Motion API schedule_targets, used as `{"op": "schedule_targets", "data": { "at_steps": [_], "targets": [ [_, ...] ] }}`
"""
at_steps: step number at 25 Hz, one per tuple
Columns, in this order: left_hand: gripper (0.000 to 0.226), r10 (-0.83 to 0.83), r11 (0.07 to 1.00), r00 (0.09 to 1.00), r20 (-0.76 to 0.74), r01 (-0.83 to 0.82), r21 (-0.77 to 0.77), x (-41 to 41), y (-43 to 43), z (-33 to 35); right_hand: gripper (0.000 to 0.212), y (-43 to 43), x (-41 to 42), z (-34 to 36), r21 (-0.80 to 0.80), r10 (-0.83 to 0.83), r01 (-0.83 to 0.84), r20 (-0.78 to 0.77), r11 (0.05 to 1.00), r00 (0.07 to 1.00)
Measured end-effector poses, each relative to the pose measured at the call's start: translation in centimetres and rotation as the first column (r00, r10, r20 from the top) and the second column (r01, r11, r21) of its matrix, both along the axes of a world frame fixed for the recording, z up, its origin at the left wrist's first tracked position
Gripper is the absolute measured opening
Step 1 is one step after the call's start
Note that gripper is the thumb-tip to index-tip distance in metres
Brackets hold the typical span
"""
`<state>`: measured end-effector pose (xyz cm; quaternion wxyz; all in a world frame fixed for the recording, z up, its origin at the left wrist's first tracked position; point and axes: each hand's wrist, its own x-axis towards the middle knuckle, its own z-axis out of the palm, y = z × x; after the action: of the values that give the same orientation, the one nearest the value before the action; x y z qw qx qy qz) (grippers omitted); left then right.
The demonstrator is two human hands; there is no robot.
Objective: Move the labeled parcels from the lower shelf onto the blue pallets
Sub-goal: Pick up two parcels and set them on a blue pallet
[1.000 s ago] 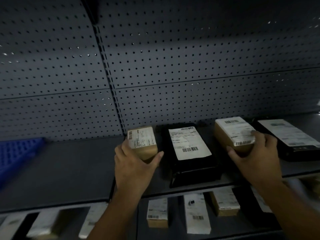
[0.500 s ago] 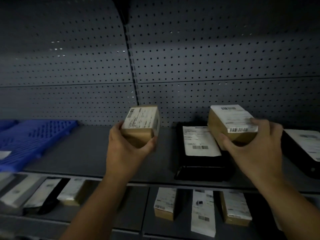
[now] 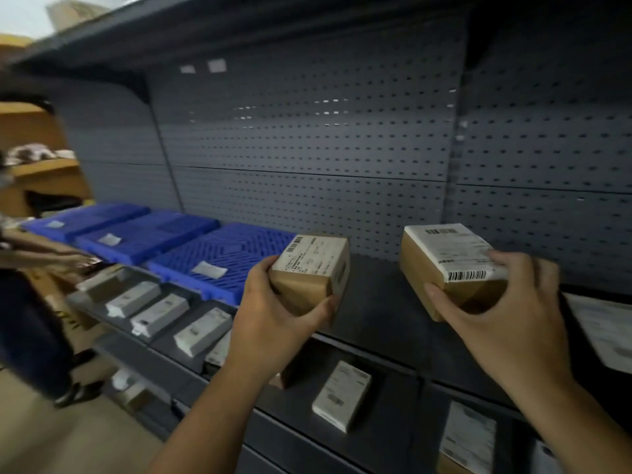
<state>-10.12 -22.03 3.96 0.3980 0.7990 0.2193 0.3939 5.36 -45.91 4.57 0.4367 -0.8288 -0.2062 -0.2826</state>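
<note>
Evidently light, stiff cartons: one labeled parcel gripped in each hand, both held above the grey shelf point(image 3: 376, 302).

Left hand point(image 3: 273, 323) cups the smaller brown parcel point(image 3: 313, 268) from beneath, thumb on its near face; right hand point(image 3: 499, 313) clamps the larger parcel point(image 3: 448, 261) across its near end, fingers over the label. Cardboard looks rigid and dry, so side-and-bottom holds suit; weight seems slight, though blur makes that uncertain. Blue pallets point(image 3: 219, 258) lie just left, more parcels on the lower shelf point(image 3: 386, 436).

Left hand point(image 3: 273, 323) gripping small labeled cardboard parcel point(image 3: 313, 271) at centre, right hand point(image 3: 499, 319) gripping larger labeled parcel point(image 3: 448, 265) at 3 o'clock, blue pallets point(image 3: 164, 241) at 9 o'clock on grey shelf point(image 3: 372, 313), more parcels below
</note>
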Motion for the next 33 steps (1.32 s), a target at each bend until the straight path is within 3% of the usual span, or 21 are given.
{"op": "schedule_targets", "data": {
  "at_steps": [8, 13, 19, 27, 33],
  "targets": [
    [0.113, 0.053, 0.995, 0.998, -0.023, -0.051, 0.085, -5.9, 20.7, 0.3, 0.083, 23.1, -6.9, -0.5, 0.037, 0.088, -0.086, -0.033, 0.996, 0.996],
    [0.117, 0.013, 0.998, 0.999, -0.037, -0.011, 0.069, -5.1, 29.3, 0.1, 0.083, 31.8, -7.6, -0.3, -0.058, -0.002, 0.001, -0.02, 0.998, 1.0],
    [0.118, 0.017, 0.999, 0.999, -0.04, -0.015, 0.044, -1.6, 36.9, 0.4, 0.087, 38.8, -5.0, -0.1, -0.067, -0.106, 0.104, -0.024, 0.992, 0.994],
    [0.114, -0.188, 0.982, 0.981, -0.047, 0.189, 0.017, 2.0, 43.4, -1.0, 0.088, 45.0, -6.0, -1.2, -0.075, -0.322, 0.319, -0.035, 0.945, 0.946],
    [0.111, -0.25, 0.967, 0.965, -0.086, 0.253, 0.029, 3.9, 44.5, -1.7, 0.091, 46.6, -6.9, -2.6, -0.097, -0.429, 0.423, -0.053, 0.901, 0.902]
  ]
}}
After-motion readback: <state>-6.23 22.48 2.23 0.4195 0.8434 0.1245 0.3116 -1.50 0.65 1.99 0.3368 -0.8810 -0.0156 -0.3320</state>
